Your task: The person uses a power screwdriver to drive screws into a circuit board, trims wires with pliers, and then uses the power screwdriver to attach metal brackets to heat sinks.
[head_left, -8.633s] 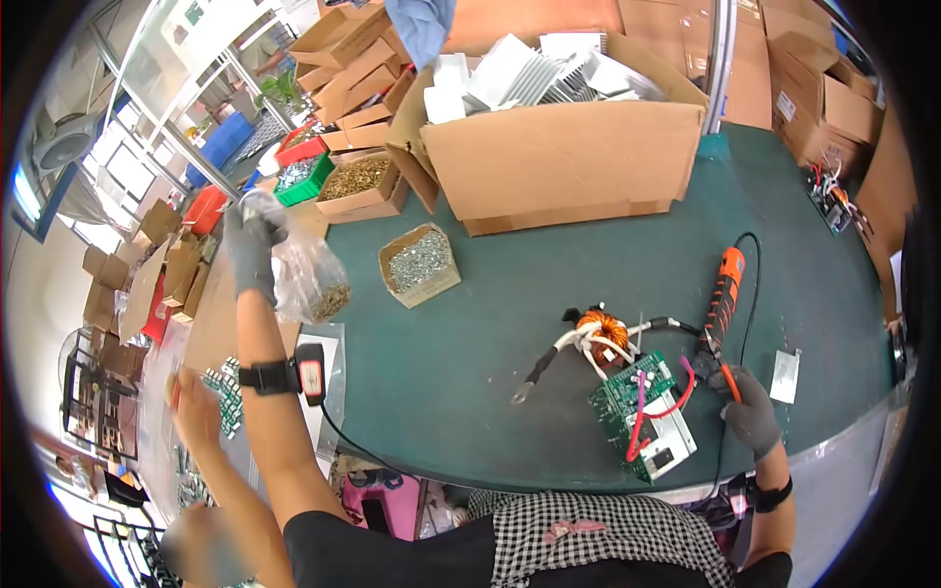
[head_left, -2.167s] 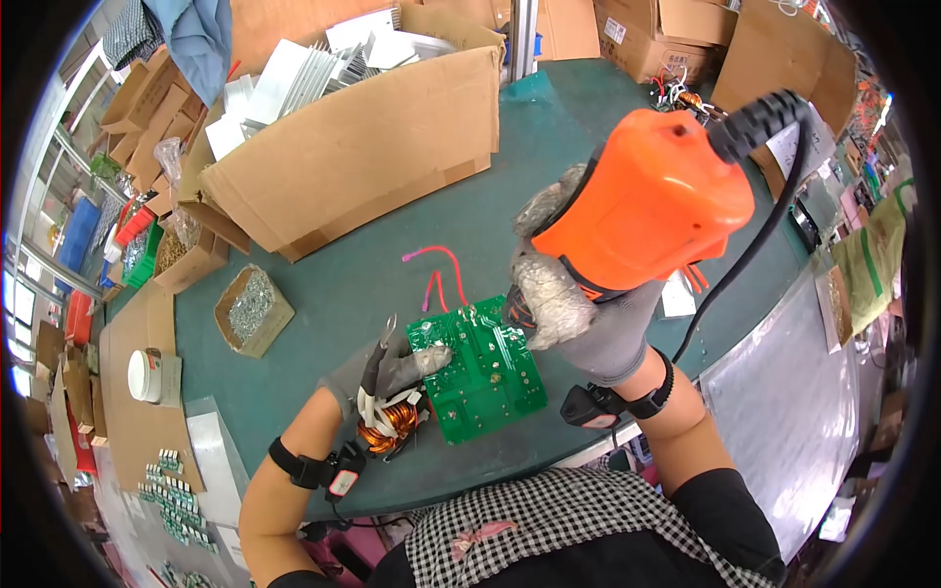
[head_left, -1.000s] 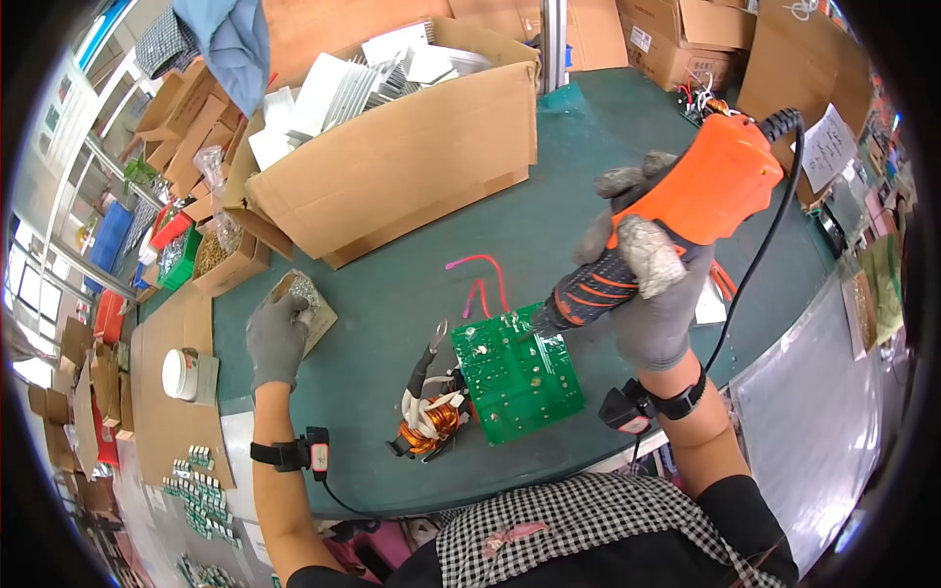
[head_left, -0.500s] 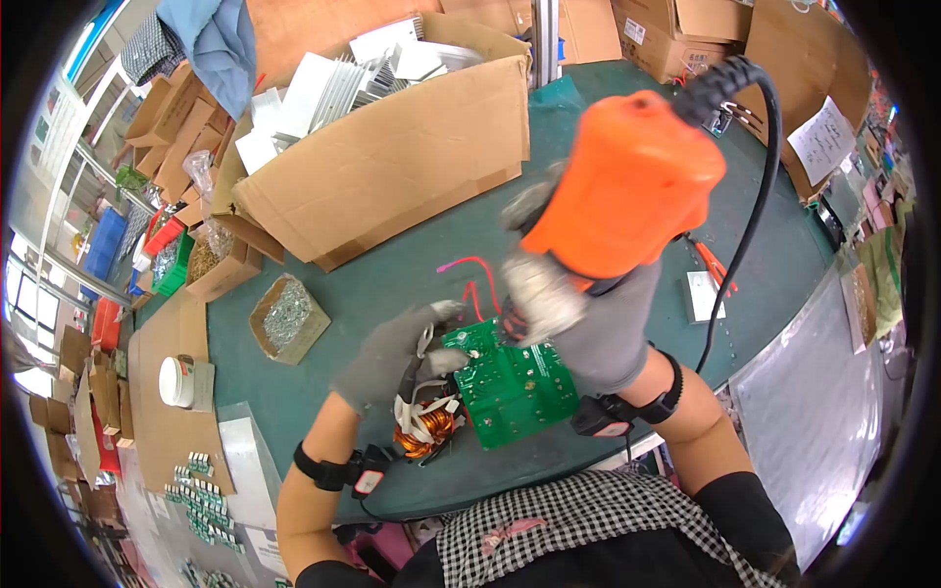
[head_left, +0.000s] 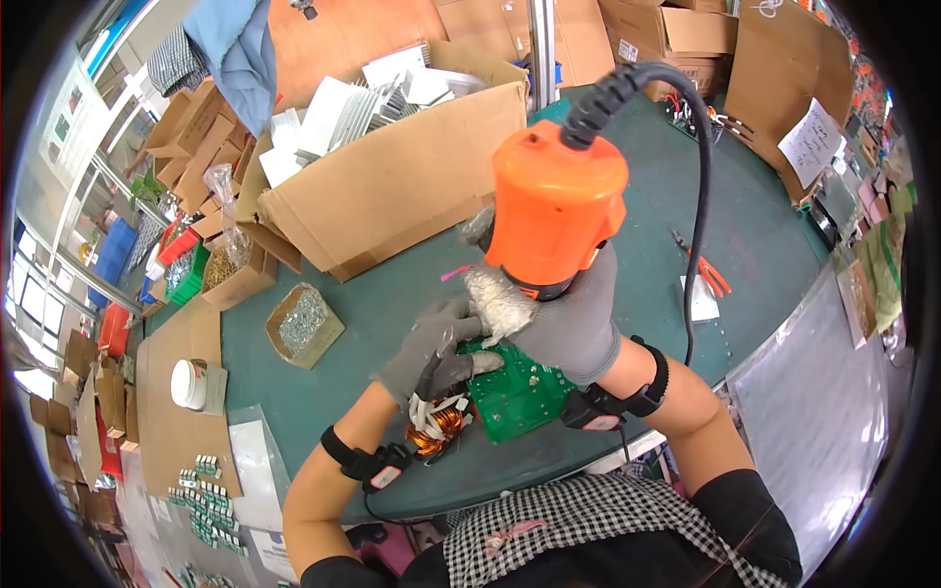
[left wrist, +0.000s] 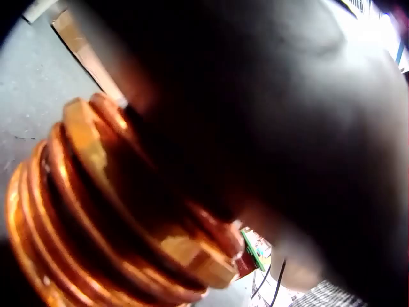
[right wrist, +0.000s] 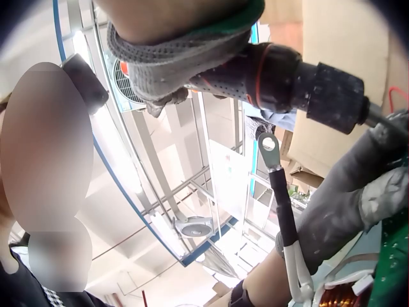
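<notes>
Green circuit board (head_left: 529,404) is lying on the surface (head_left: 745,216), the right hand (head_left: 578,328) clamping round an orange power driver (head_left: 554,211) above its far side! The left hand (head_left: 436,348) is meeting its left side, whether pinching anything we cannot tell. It's looking stiff, light, probably fragile: edges are likely offering the safest hold.

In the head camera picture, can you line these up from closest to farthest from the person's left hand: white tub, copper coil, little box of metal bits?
1. Copper coil: just below the left hand.
2. Little box of metal bits: left of it.
3. White tub: farther left.
</notes>
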The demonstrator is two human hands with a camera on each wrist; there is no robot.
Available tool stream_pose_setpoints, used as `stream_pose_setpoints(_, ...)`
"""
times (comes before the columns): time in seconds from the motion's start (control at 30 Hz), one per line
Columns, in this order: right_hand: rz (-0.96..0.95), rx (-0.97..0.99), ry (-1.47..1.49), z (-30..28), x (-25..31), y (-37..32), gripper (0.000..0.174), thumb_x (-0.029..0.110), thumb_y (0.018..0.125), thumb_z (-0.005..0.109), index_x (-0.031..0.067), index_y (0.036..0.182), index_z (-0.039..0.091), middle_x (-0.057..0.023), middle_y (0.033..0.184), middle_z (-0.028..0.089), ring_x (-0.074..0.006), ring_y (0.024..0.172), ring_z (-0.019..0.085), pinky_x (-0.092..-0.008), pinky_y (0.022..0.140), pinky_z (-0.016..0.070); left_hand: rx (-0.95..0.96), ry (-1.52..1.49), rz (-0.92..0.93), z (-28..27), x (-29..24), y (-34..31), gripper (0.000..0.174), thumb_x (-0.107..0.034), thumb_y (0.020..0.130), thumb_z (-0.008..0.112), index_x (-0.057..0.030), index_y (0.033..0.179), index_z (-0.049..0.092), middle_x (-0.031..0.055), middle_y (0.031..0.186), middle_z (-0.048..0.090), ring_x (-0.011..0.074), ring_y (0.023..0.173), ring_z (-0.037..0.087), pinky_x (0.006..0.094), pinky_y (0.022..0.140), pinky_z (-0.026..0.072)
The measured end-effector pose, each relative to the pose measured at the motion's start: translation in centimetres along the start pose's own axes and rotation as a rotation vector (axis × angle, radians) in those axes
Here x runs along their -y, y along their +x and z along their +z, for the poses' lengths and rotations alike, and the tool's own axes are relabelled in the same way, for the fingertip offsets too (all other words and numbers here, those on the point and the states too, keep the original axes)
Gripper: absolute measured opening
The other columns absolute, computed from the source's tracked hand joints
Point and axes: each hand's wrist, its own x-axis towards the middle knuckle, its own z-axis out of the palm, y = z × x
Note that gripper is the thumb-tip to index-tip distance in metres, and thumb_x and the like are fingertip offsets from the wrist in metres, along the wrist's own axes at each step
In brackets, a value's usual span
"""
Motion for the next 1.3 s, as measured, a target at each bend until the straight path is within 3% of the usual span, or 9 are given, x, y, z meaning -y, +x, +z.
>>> stream_pose_setpoints(0.23, -0.144, -0.067, -0.072, -0.6, 0.0, 0.1, 0.067, 0.005, 0.07, 0.081, 0.0014, 0.127, 0.045, -0.009, 0.115, 0.062, -0.0157, 0.102, 0.062, -0.0313, 0.09, 0.0498, 0.016, 0.313, 0.082, -0.2, -2.5, 0.4, 0.039, -0.034, 0.075, 0.077, -0.0097, 0.106, 0.07, 0.0084, 0.11, 0.062, 0.0301, 0.11, 0.054, 0.0401, 0.096, 0.0409)
stream_pose_setpoints(0.37, -0.302, -0.129, -0.034, -0.3, 0.8, 0.3, 0.047, -0.005, 0.073, 0.075, -0.0009, 0.115, 0.054, -0.0094, 0.102, 0.064, -0.0175, 0.091, 0.065, -0.0312, 0.077, 0.0536, 0.03, 0.349, 0.058, -0.4, -3.0, 0.5, 0.039, -0.034, 0.076, 0.077, -0.01, 0.105, 0.07, 0.007, 0.111, 0.061, 0.0298, 0.112, 0.052, 0.04, 0.097, 0.0383)
stream_pose_setpoints(0.47, -0.349, -0.119, -0.025, -0.5, 1.0, 0.6, 0.051, -0.005, 0.074, 0.073, -0.0008, 0.119, 0.05, -0.0114, 0.105, 0.063, -0.0205, 0.096, 0.064, -0.0322, 0.078, 0.0535, 0.042, 0.35, 0.043, -0.6, -2.7, 0.7, 0.035, -0.035, 0.076, 0.077, -0.0107, 0.101, 0.071, 0.0064, 0.113, 0.061, 0.0292, 0.111, 0.052, 0.0389, 0.097, 0.038)
stream_pose_setpoints(0.6, -0.27, -0.112, 0.02, -0.9, 1.1, 0.7, 0.048, 0.002, 0.081, 0.067, -0.0009, 0.124, 0.045, -0.0137, 0.105, 0.063, -0.0212, 0.093, 0.064, -0.0328, 0.073, 0.0542, -0.007, 0.201, 0.099, 0.0, -1.5, 0.9, 0.028, -0.033, 0.076, 0.075, -0.0124, 0.095, 0.074, 0.0043, 0.108, 0.064, 0.0281, 0.109, 0.053, 0.0396, 0.096, 0.0375)
stream_pose_setpoints(0.7, -0.355, -0.12, -0.038, -2.5, 1.1, 1.4, 0.046, 0.01, 0.086, 0.061, 0.0003, 0.126, 0.042, -0.0161, 0.107, 0.062, -0.0197, 0.077, 0.064, -0.0327, 0.064, 0.0534, -0.083, 0.479, 0.182, -1.9, -5.5, 0.4, 0.022, -0.029, 0.076, 0.073, -0.0127, 0.091, 0.074, 0.0036, 0.104, 0.066, 0.0271, 0.105, 0.054, 0.04, 0.094, 0.0374)
stream_pose_setpoints(0.93, -0.004, -0.411, 0.352, -7.2, 0.7, 3.8, 0.031, 0.032, 0.093, 0.056, 0.0051, 0.108, 0.051, -0.0113, 0.094, 0.06, -0.0192, 0.067, 0.061, -0.0353, 0.06, 0.0531, -0.252, 0.76, 0.268, -5.0, -8.0, -0.6, 0.018, -0.027, 0.079, 0.069, -0.0118, 0.088, 0.073, 0.0012, 0.095, 0.067, 0.025, 0.099, 0.054, 0.0389, 0.091, 0.037)
stream_pose_setpoints(1.03, -0.084, -0.625, 0.363, -9.7, 0.6, 4.7, 0.035, 0.04, 0.093, 0.057, 0.007, 0.101, 0.054, -0.0079, 0.077, 0.058, -0.0175, 0.061, 0.06, -0.0324, 0.058, 0.0527, -0.205, 0.804, 0.157, -6.9, -6.8, -2.3, 0.019, -0.026, 0.082, 0.064, -0.0109, 0.091, 0.072, 0.0026, 0.098, 0.067, 0.0272, 0.101, 0.055, 0.041, 0.091, 0.0374)
stream_pose_setpoints(1.17, -0.034, -0.534, 0.22, -13.7, 1.5, 3.9, 0.054, 0.058, 0.094, 0.045, 0.006, 0.103, 0.056, -0.008, 0.076, 0.061, -0.0168, 0.055, 0.059, -0.0307, 0.05, 0.0504, -0.562, 1.062, -0.321, -11.7, -0.4, -6.7, 0.027, -0.02, 0.082, 0.063, -0.0115, 0.108, 0.068, 0.0087, 0.112, 0.063, 0.0314, 0.111, 0.053, 0.0435, 0.101, 0.034)
stream_pose_setpoints(1.3, 0.143, -0.448, 0.135, -15.6, -0.5, 2.9, 0.065, 0.064, 0.095, 0.033, 0.0039, 0.109, 0.056, -0.0092, 0.082, 0.063, -0.0175, 0.05, 0.057, -0.0296, 0.045, 0.0461, -0.485, 1.213, -0.493, -13.0, 2.6, -9.9, 0.031, -0.019, 0.085, 0.061, -0.0091, 0.114, 0.065, 0.0115, 0.116, 0.062, 0.033, 0.116, 0.052, 0.0425, 0.102, 0.0356)
